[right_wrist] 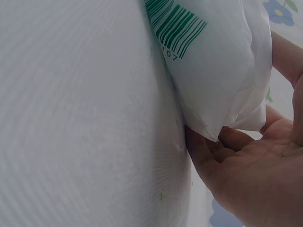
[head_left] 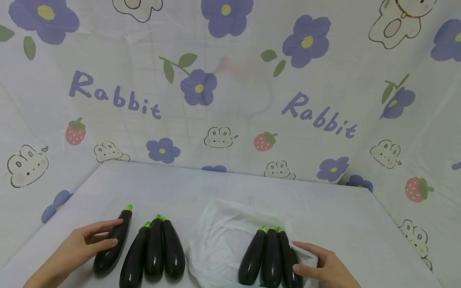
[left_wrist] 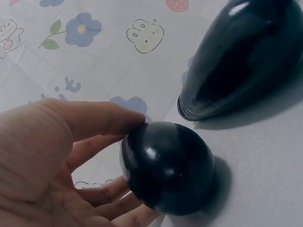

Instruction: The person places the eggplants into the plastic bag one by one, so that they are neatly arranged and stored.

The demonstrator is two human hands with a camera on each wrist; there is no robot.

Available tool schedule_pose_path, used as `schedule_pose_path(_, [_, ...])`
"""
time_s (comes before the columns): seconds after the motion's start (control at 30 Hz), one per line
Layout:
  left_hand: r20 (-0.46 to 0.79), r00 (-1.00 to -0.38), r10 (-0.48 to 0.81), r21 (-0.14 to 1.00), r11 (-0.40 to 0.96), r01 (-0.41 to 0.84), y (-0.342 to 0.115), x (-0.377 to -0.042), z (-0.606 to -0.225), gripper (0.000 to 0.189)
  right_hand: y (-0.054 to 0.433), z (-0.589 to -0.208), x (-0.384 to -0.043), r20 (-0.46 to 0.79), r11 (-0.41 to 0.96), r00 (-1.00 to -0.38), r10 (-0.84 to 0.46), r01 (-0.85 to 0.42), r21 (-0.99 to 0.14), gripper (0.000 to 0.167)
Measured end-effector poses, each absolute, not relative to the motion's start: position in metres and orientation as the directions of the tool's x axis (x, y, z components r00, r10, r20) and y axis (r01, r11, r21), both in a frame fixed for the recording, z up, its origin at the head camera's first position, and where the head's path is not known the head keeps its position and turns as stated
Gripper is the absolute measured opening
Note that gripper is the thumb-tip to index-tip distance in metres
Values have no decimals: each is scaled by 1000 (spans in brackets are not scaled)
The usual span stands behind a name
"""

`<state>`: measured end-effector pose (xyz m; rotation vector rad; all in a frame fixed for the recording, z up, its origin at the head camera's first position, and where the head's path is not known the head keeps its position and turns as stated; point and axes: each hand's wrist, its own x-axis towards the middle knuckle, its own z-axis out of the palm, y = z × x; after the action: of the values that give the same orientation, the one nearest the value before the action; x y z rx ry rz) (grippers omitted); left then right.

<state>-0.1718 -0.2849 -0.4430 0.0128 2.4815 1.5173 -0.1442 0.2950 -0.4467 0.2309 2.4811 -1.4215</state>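
Observation:
My left hand point(head_left: 77, 248) holds a dark eggplant point(head_left: 111, 250) with a green stem tip, at the left of the table; thumb and fingers lie on its opposite sides. In the left wrist view its rounded end point(left_wrist: 168, 168) faces the camera. On the right, a white plastic bag point(head_left: 210, 244) lies with its mouth spread, and several eggplants point(head_left: 271, 256) rest side by side in it. My right hand point(head_left: 333, 266) grips the bag's right side, with the thumb against the rightmost eggplant point(head_left: 289, 256). The right wrist view has fingers around the bag's outside point(right_wrist: 213, 71), printed with a green barcode.
Several loose eggplants point(head_left: 155, 250) lie close together between my left hand and the bag. The white table point(head_left: 173, 188) ends at a hanging cloth point(head_left: 237, 108) printed with flowers, rabbits and strawberries, behind and at both sides.

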Motion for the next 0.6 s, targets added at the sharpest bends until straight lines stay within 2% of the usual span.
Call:
schedule_pose_path(0.33, [-189, -975, 114, 878, 465, -116, -285, -171, -443, 67, 296, -448, -145, -306, 497, -952, -17, 257, -828, 71])
schedule_pose_path(0.6, [-107, -992, 65, 883, 465, -65, -283, -169, -441, 66, 296, -448, -144, -299, 496, -954, -13, 254, -830, 72])
